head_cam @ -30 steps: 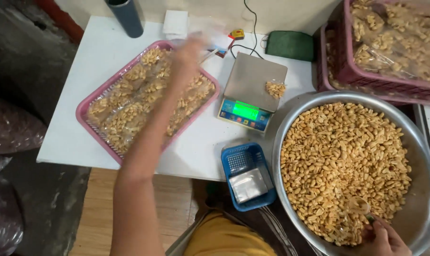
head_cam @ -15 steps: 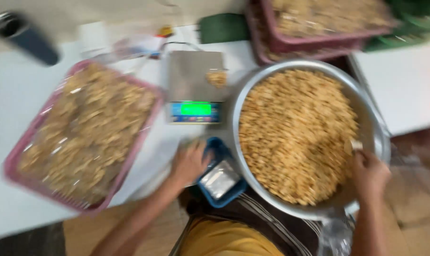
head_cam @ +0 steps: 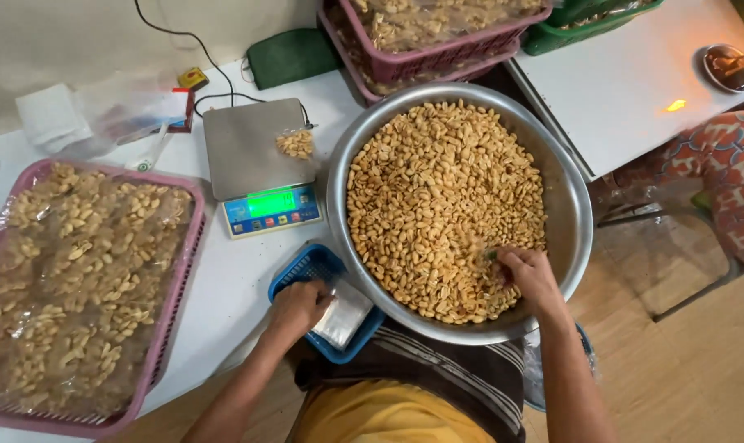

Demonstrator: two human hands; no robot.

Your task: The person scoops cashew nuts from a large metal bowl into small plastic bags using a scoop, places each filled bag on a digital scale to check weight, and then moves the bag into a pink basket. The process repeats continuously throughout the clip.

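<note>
Right hand [head_cam: 529,277] is down in the peanuts [head_cam: 446,205], fingers curled round something small and greenish, maybe a scoop, too blurry to call. Left hand [head_cam: 300,305] is bent over the little blue basket [head_cam: 310,267], fingertips on the clear bags [head_cam: 345,313] inside, looks like pinching one up, but can't swear it's gripped.

Sketchy bit, imo: the big steel bowl [head_cam: 573,197] sits off the tabletop's near edge, resting on the person's lap, and the basket pokes over that same edge. A hard dig on the near side could tip the bowl and dump nuts on the floor.

Further out, the scale [head_cam: 257,160] holds a small pile of nuts. The pink tray [head_cam: 179,271] of filled bags runs along the left edge.
</note>
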